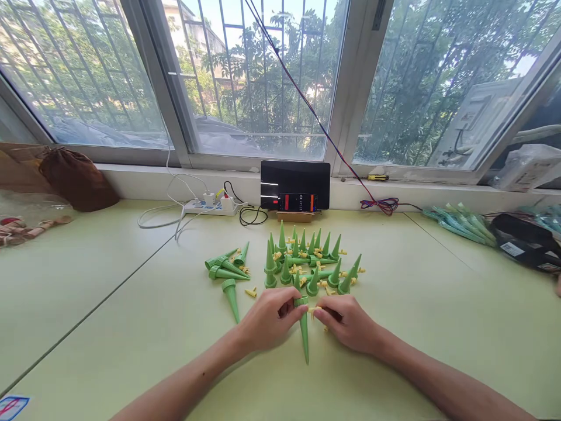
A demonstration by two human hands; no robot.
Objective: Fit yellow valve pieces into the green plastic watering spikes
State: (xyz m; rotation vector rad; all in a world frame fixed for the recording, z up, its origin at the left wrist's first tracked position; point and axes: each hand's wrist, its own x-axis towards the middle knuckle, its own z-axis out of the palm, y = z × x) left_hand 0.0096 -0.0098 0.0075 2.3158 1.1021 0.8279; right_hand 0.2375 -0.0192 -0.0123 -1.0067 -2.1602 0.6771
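Note:
Near the table's middle, my left hand (274, 316) is closed on the wide collar of a green watering spike (304, 336), whose tip points towards me. My right hand (348, 321) pinches a small yellow valve (312, 310) right beside that collar. Whether the valve touches the spike I cannot tell. Just beyond my hands stand several upright green spikes (312, 283), with others lying among them and yellow valves scattered between. To the left lies a loose pile of spikes (225, 270), with a single spike (231, 298) and a yellow valve (251, 292) in front of it.
At the back, a tablet (295, 175) leans upright with a phone (298, 203) showing a timer before it. A power strip (210, 207) with cables is left of them. Bundled wires (381, 204), bagged bluish-green pieces (460, 222) and a black pouch (526, 240) lie right.

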